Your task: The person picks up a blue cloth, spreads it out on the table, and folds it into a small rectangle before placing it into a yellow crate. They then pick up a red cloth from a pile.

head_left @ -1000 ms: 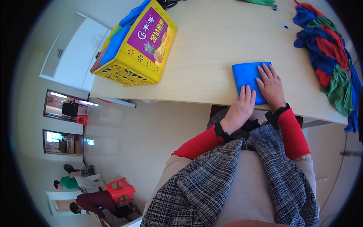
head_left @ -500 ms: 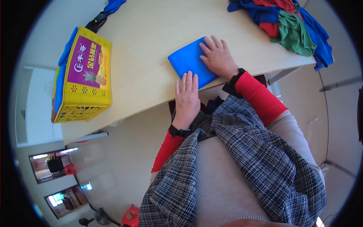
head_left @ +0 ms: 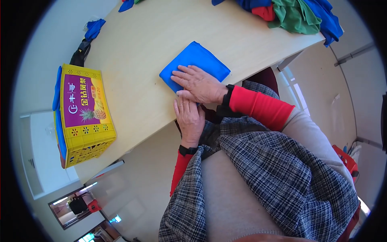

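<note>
A folded blue cloth [head_left: 201, 58] lies flat near the front edge of the pale wooden table. My right hand [head_left: 199, 84] rests on top of its left front part, palm down with fingers outstretched. Just in front of it, my left hand [head_left: 189, 122] lies at the cloth's near corner, fingers straight. Its fingertips meet the right hand's thumb, and part of that corner is hidden under the hands. Neither hand grips anything.
At the left end of the table [head_left: 133, 80] stands a yellow crate [head_left: 107, 123] with blue cloths in it. A black item [head_left: 80, 52] and a blue cloth [head_left: 95, 29] lie beyond it. Loose green [head_left: 296, 18], red and blue cloths are heaped far right.
My right hand has slid left and nearer across the blue cloth, toward my left hand. The cloth now sits turned at a different angle in view, and the whole view has shifted.
</note>
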A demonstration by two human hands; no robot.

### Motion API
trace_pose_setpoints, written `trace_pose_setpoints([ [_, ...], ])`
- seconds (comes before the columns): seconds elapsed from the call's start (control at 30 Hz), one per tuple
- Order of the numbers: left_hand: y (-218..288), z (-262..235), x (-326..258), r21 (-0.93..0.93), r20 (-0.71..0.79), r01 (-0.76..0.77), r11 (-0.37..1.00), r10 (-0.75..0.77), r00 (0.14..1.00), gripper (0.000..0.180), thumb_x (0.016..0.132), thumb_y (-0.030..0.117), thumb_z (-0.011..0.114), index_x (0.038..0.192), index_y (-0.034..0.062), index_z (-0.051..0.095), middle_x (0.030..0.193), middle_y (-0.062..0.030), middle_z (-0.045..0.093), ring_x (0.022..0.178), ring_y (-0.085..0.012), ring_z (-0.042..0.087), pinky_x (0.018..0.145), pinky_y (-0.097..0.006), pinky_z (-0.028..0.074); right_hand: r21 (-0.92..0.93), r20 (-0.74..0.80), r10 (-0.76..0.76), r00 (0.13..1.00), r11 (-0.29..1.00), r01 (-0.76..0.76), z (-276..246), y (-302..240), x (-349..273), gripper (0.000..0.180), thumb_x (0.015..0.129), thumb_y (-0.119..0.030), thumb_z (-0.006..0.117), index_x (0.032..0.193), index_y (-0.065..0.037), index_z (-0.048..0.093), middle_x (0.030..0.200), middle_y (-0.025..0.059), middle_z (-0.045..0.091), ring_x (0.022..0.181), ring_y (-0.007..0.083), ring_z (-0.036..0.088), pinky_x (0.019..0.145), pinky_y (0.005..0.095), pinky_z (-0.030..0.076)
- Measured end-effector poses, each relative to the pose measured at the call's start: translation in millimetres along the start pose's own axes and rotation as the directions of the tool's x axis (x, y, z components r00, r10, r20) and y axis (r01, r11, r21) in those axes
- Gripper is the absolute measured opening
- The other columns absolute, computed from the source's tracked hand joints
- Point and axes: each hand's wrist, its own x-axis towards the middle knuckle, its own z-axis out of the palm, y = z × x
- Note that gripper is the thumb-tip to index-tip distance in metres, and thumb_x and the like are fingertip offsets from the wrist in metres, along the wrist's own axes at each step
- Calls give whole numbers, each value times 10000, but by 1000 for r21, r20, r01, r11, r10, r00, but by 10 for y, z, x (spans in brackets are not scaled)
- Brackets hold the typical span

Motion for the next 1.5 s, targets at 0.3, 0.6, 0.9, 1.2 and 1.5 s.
trace_pose_setpoints([
  [0.3,42,-88,40,46,48,-7,999,5,999,572,863,60,645,1409,-19,493,1506,-200,468,1422,-359,426,1192,-550,289,-219,4,117,993,969,-114,-224,338,-18,604,1021,-474,464,1478,-82,490,1566,105,440,1482,318,332,1221,474,235],
  [0.6,101,-145,15,62,30,2,998,-4,1000,586,856,78,672,1407,-13,497,1499,-185,483,1415,-349,435,1196,-548,283,-258,-26,236,971,937,-235,-359,574,-79,575,1028,-434,454,1488,-88,472,1542,115,452,1451,334,361,1185,489,291],
  [0.9,-66,-271,-11,-47,-9,0,999,-1,1000,470,922,154,671,1352,4,557,1465,-198,507,1364,-342,479,1179,-538,304,-474,-62,248,967,845,-248,-566,465,-74,542,1031,-395,479,1469,-76,475,1551,132,439,1448,336,369,1179,493,297],
  [1.2,-548,76,759,-33,27,116,993,-115,993,515,1039,337,495,1429,1,495,1509,-204,460,1421,-368,393,1189,-521,268,-296,17,176,984,941,-163,-166,360,167,525,1032,-406,467,1451,-93,519,1537,121,473,1460,307,367,1196,492,278],
  [1.5,-357,97,629,-10,100,122,992,-121,988,605,1040,410,493,1497,19,430,1585,-210,361,1484,-384,292,1184,-595,224,-318,-11,222,975,924,-214,-208,485,97,538,1038,-429,441,1466,-111,512,1556,100,455,1472,300,353,1191,479,290],
])
